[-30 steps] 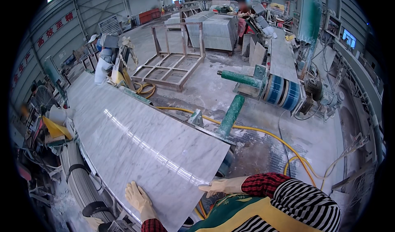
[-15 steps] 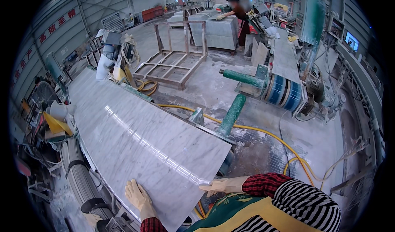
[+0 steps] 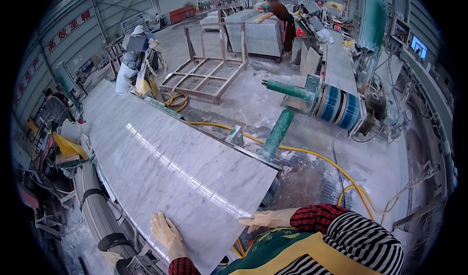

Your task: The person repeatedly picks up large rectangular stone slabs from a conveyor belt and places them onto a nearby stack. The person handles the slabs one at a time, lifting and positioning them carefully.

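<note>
"Across the floor, the co-worker (image 3: 280, 13) has leaned in over the grey stone stack (image 3: 263, 40), one arm now stretched along its top; a second ago that reach wasn't showing. On my side, both hands sit just where they were."

"What have your hands got?"

"Marble slab (image 3: 161, 177), both of them, well apart from each other. Left hand (image 3: 166, 233) lies spread on the top, palm down, near the left edge. Right hand (image 3: 267, 219) is at the near end, fingertips on the rim — I can't tell whether anything hooks underneath."

"And where's the slab?"

"Right in front of me, lying flat on a long machine bed (image 3: 168, 111), its near corner reaching almost to my apron (image 3: 258, 255)."

"How far along are we?"

"Face is glossy, throwing back a bright streak, so I'd judge the polish done on the part I see. It isn't lifted off the bed. What's left beyond that, I can't tell from here."

"Which way does it point?"

"Long axis runs slantwise — near end at lower right, just past the green cylinder (image 3: 278, 133), far end up left by a grey boxy unit (image 3: 135, 43). That streak roughly follows its length."
</note>
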Tool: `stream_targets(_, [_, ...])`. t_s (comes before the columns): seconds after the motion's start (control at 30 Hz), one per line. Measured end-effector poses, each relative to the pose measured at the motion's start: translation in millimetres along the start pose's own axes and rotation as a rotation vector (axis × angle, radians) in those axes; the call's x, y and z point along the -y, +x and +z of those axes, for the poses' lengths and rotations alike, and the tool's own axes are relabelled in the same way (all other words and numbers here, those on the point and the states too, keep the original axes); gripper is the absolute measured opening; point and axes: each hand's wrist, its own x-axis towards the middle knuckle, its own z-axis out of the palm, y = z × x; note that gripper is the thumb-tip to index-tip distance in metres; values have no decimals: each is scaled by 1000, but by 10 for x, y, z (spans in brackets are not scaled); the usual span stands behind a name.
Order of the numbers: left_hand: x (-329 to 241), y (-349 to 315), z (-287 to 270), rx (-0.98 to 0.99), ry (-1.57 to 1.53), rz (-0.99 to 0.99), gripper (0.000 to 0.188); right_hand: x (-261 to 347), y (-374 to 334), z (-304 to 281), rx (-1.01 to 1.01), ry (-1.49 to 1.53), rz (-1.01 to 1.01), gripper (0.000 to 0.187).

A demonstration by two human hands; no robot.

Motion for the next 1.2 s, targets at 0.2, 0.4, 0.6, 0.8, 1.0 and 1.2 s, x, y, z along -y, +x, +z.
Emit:
stream_targets(0.2, [-10, -17, -65, 51, -37, -20, 39, 89, -150, 41, -12, 0, -5, 103])
stream_targets(0.4, [-24, -29, -69, 67, -19, -22, 40, 268, -409, 66, 15, 6, -12, 105])
stream_targets(0.6, [-6, -62, -38, -11, 5, 12, 39, 234, -381, 47, 50, -21, 0, 108])
stream_targets(0.8, [-9, -80, -65, 5, 0, 21, 39, 99, -265, 34, 52, -33, -13, 109])
stream_targets(1.0, [-55, -90, -106, 6, -12, 23, 40, -91, -94, 12, 33, 22, 33, 102])
stream_targets(1.2, [-30, -118, -86, 1, -27, 20, 40, -55, -155, 15, 74, -9, 44, 110])
